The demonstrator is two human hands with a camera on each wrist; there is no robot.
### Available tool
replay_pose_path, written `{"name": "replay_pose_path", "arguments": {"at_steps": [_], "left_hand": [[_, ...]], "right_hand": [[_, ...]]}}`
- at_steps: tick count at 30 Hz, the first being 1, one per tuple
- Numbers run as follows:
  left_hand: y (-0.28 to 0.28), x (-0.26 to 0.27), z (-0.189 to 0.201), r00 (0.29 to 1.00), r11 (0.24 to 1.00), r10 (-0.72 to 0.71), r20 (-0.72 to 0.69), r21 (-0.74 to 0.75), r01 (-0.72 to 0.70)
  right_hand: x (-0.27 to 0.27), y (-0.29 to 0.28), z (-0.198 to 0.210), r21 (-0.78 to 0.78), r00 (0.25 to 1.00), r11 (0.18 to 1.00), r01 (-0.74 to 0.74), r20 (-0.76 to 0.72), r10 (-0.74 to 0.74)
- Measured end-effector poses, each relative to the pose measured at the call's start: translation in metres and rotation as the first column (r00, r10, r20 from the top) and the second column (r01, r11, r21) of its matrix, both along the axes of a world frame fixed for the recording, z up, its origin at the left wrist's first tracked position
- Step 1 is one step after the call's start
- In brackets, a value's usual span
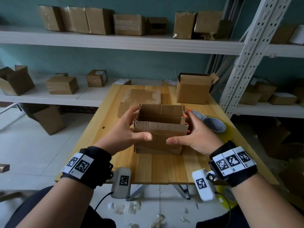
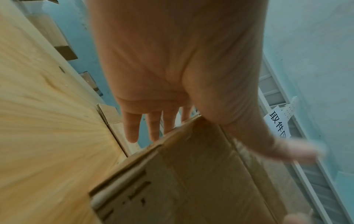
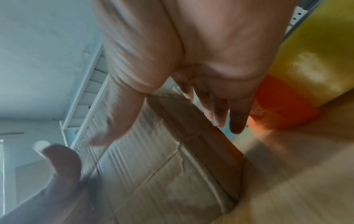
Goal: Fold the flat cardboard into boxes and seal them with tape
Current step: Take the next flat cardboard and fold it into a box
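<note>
An open-topped brown cardboard box (image 1: 158, 129) stands on the wooden table (image 1: 148, 170), its top flaps upright. My left hand (image 1: 126, 129) lies against its left wall with straight fingers, the thumb across the front face. My right hand (image 1: 197, 135) mirrors it on the right wall, thumb on the front. The left wrist view shows the left hand (image 2: 172, 75) with straight fingers beside the box (image 2: 191, 174). In the right wrist view the right hand (image 3: 191, 60) reaches along the box (image 3: 162, 174), blurred. A flat cardboard sheet (image 1: 141, 97) lies behind the box.
A grey and orange tape dispenser (image 1: 212, 124) lies just right of my right hand, with yellow tape (image 3: 316, 60). An open box (image 1: 192, 91) stands at the table's back right. Shelves with several boxes (image 1: 62, 85) line the wall. Scraps litter the floor.
</note>
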State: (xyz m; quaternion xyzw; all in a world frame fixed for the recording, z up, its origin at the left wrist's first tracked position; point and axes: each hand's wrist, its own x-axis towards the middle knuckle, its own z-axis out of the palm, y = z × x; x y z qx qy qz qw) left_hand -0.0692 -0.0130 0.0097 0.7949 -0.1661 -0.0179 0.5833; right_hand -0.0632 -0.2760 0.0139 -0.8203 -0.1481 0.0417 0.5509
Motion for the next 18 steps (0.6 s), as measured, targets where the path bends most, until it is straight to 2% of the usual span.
{"name": "replay_pose_path", "arguments": {"at_steps": [2, 4, 7, 10, 14, 18], "left_hand": [[-0.001, -0.001, 0.001, 1.000, 1.000, -0.021, -0.010, 0.002, 0.021], [0.001, 0.005, -0.004, 0.997, 1.000, 0.009, -0.082, -0.025, -0.011], [0.005, 0.012, -0.008, 0.976, 0.986, 0.033, -0.214, -0.152, -0.067], [0.007, 0.017, -0.010, 0.962, 0.963, 0.089, -0.258, -0.224, -0.149], [0.003, 0.017, -0.011, 0.940, 0.955, 0.129, -0.315, -0.217, -0.204], [-0.005, 0.013, -0.011, 0.940, 0.959, 0.115, -0.320, -0.210, -0.188]], "right_hand": [[-0.004, 0.002, 0.005, -0.008, 1.000, 1.000, -0.016, -0.011, 0.016], [-0.003, 0.004, 0.007, -0.002, 0.999, 0.999, 0.036, -0.018, -0.036], [-0.002, 0.005, 0.007, 0.137, 0.982, 0.979, 0.152, -0.133, -0.133], [0.003, 0.004, 0.005, 0.237, 0.962, 0.946, 0.221, -0.213, -0.172], [0.007, 0.005, 0.001, 0.148, 0.939, 0.942, 0.302, -0.219, -0.266], [0.007, 0.007, -0.001, 0.109, 0.934, 0.947, 0.304, -0.232, -0.273]]}}
